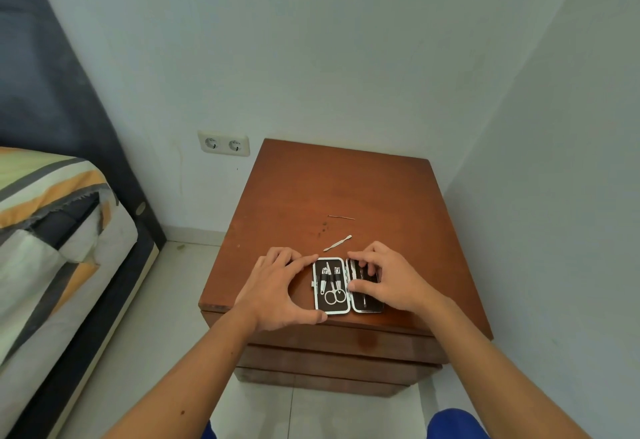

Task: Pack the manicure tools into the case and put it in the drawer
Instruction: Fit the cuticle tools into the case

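Note:
A small black manicure case (341, 308) with a white rim lies open flat near the front edge of a brown wooden nightstand (346, 189). Its left half holds scissors (335, 291) and clippers under elastic bands. My left hand (277, 289) rests at the case's left side, index finger and thumb bracketing it. My right hand (384, 276) lies over the right half, fingers pressing on a tool there. Two loose metal tools lie behind the case: a cuticle pusher (337, 243) and a thin pick (341, 217).
Closed drawer fronts (339, 345) stack below the nightstand top. A bed (52, 230) with striped bedding stands to the left, a double wall socket (223, 143) behind, and a wall close on the right. Tiled floor (156, 317) lies between bed and nightstand.

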### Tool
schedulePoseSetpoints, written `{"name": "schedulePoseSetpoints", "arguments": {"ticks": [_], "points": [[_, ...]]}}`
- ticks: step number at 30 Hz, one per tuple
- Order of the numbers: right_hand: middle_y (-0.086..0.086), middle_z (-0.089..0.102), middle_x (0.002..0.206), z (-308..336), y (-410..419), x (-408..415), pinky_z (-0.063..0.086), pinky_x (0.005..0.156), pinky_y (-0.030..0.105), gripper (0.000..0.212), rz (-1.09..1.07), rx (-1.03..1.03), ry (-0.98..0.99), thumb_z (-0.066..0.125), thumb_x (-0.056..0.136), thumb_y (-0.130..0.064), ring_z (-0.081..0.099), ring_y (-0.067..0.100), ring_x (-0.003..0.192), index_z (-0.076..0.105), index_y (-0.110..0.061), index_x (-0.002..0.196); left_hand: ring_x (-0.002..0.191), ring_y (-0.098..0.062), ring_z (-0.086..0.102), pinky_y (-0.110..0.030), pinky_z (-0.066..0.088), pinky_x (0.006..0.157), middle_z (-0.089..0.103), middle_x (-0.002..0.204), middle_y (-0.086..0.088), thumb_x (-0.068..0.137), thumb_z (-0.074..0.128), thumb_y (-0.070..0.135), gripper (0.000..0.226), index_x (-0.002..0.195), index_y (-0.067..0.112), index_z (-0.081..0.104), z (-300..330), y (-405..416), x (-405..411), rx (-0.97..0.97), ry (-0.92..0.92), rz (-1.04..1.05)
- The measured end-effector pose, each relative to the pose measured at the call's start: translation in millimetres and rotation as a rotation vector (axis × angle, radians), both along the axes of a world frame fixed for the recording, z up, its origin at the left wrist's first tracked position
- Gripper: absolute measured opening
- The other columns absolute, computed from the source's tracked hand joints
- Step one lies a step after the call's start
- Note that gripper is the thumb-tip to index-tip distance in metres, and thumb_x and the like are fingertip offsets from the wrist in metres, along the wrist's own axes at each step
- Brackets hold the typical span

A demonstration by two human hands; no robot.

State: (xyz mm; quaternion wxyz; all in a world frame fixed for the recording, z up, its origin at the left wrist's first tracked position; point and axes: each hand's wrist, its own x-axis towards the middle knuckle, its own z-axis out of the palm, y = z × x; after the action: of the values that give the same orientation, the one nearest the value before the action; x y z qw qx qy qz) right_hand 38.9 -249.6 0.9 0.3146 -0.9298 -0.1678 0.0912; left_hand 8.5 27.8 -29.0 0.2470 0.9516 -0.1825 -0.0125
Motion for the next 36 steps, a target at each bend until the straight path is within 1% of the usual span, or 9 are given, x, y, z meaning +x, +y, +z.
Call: {"name": "schedulePoseSetpoints", "arguments": {"ticks": [2, 5, 12, 17, 22, 26, 29, 32, 36], "points": [[-0.019, 0.048, 0.111, 1.7, -2.2, -2.4, 0.040, 0.080, 0.011, 0.073, 0.037, -0.042, 0.023, 0.082, 0.083, -0.050, 0.055, 0.004, 0.096, 0.054, -0.032, 0.148, 0.126, -0.003, 0.029, -0.025, 0.026, 0.105, 0.042, 0.129, 0.022, 0.061, 0.069, 0.093, 0.114, 0.158, 0.041, 0.039, 0.5, -0.4, 0.1, 0.001, -0.001, 0.001], [-0.018, 0.047, 0.116, 3.0, -6.2, -4.9, 0.039, 0.080, 0.007, 0.076, 0.083, -0.079, 0.017, 0.083, 0.084, -0.047, 0.054, 0.002, 0.100, 0.052, -0.029, 0.151, 0.126, -0.003, 0.029, -0.025, 0.026, 0.105, 0.041, 0.129, 0.022, 0.061, 0.069, 0.093, 0.115, 0.158, 0.040, 0.038, 1.3, -0.4, -0.1, 0.000, 0.001, 0.000], [-0.019, 0.049, 0.118, 2.7, -8.9, -6.7, 0.042, 0.077, 0.011, 0.069, 0.071, -0.042, 0.026, 0.090, 0.075, -0.047, 0.054, 0.001, 0.099, 0.065, -0.025, 0.136, 0.128, -0.003, 0.029, -0.027, 0.027, 0.108, 0.041, 0.130, 0.022, 0.061, 0.069, 0.093, 0.114, 0.158, 0.041, 0.038, 1.4, 0.1, -1.6, -0.007, 0.010, 0.000], [-0.015, 0.050, 0.117, 4.4, -9.8, -5.8, 0.044, 0.077, 0.012, 0.069, 0.086, -0.014, 0.039, 0.095, 0.066, -0.047, 0.054, 0.003, 0.099, 0.067, -0.027, 0.127, 0.127, -0.003, 0.029, -0.025, 0.026, 0.105, 0.041, 0.128, 0.022, 0.059, 0.071, 0.092, 0.115, 0.158, 0.042, 0.039, 1.5, -1.1, -1.4, 0.000, -0.008, 0.011], [-0.015, 0.054, 0.116, 5.2, -10.2, -5.8, 0.047, 0.076, 0.016, 0.067, 0.071, 0.006, 0.043, 0.094, 0.066, -0.050, 0.057, 0.006, 0.095, 0.067, -0.031, 0.124, 0.127, -0.002, 0.028, -0.027, 0.028, 0.107, 0.040, 0.128, 0.023, 0.060, 0.069, 0.092, 0.115, 0.158, 0.041, 0.037, 0.7, -0.4, -0.9, -0.008, 0.000, 0.009], [-0.013, 0.065, 0.104, 8.5, -2.8, 1.0, 0.048, 0.073, 0.019, 0.035, -0.130, 0.175, -0.025, 0.086, 0.082, -0.041, 0.061, 0.010, 0.078, 0.073, -0.035, 0.114, 0.129, -0.002, 0.028, -0.031, 0.030, 0.112, 0.039, 0.130, 0.023, 0.061, 0.068, 0.093, 0.115, 0.158, 0.041, 0.036, 0.0, -0.1, 0.0, -0.012, 0.017, 0.004], [-0.014, 0.071, 0.099, 4.8, 10.5, 20.6, 0.048, 0.077, 0.023, 0.022, -0.339, 0.152, -0.075, 0.080, 0.088, -0.040, 0.061, 0.003, 0.084, 0.077, -0.029, 0.107, 0.129, -0.001, 0.027, -0.030, 0.029, 0.112, 0.039, 0.129, 0.024, 0.061, 0.069, 0.092, 0.114, 0.158, 0.041, 0.036, 0.9, -0.3, 0.1, -0.012, 0.015, 0.002], [-0.015, 0.071, 0.094, -5.2, 28.9, 36.3, 0.056, 0.088, 0.033, 0.040, -0.505, 0.123, -0.035, 0.081, 0.081, -0.057, 0.065, 0.009, 0.096, 0.077, -0.028, 0.110, 0.128, -0.001, 0.027, -0.031, 0.030, 0.112, 0.039, 0.129, 0.023, 0.061, 0.070, 0.092, 0.114, 0.158, 0.041, 0.036, 1.5, -0.1, -0.2, -0.012, 0.011, -0.001], [-0.014, 0.067, 0.100, -7.4, 50.9, 37.2, 0.053, 0.092, 0.039, 0.063, -0.623, -0.004, -0.077, 0.080, 0.065, -0.076, 0.057, 0.016, 0.107, 0.073, -0.033, 0.111, 0.128, -0.002, 0.028, -0.030, 0.029, 0.112, 0.040, 0.129, 0.022, 0.062, 0.071, 0.090, 0.112, 0.158, 0.041, 0.037, 2.5, -0.6, -0.9, -0.008, 0.004, 0.002]]}}
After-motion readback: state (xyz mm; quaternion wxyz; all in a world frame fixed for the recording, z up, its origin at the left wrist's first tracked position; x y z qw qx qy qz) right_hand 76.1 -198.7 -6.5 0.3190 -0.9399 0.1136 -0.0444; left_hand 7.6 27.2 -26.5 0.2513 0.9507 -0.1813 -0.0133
